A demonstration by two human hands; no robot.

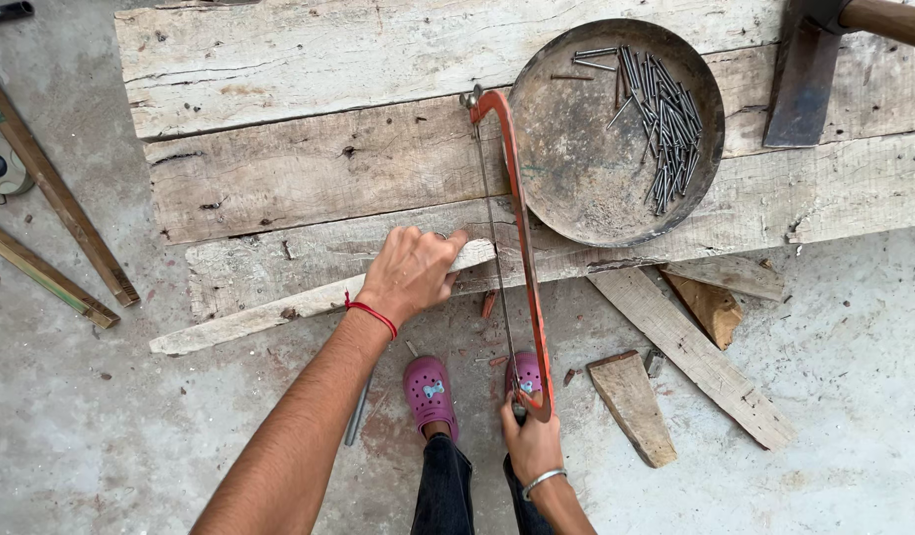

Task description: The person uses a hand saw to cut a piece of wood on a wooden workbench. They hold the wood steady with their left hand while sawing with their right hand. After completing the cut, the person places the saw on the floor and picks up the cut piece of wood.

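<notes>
My left hand (413,269) presses down on a thin pale wooden strip (259,315) that lies across the front edge of stacked rough planks (309,168). My right hand (532,441) is closed around the handle of an orange-framed hacksaw (522,228). The saw's thin blade (492,228) crosses the strip just to the right of my left fingers. A red string circles my left wrist and a metal bangle my right. My feet in purple clogs (430,391) stand below the strip.
A round rusty metal pan (576,168) holding several long nails (665,119) rests on the planks at the right. An axe head (804,79) lies at top right. Wood offcuts (631,406) and slats lie on the concrete floor; sticks (61,198) at left.
</notes>
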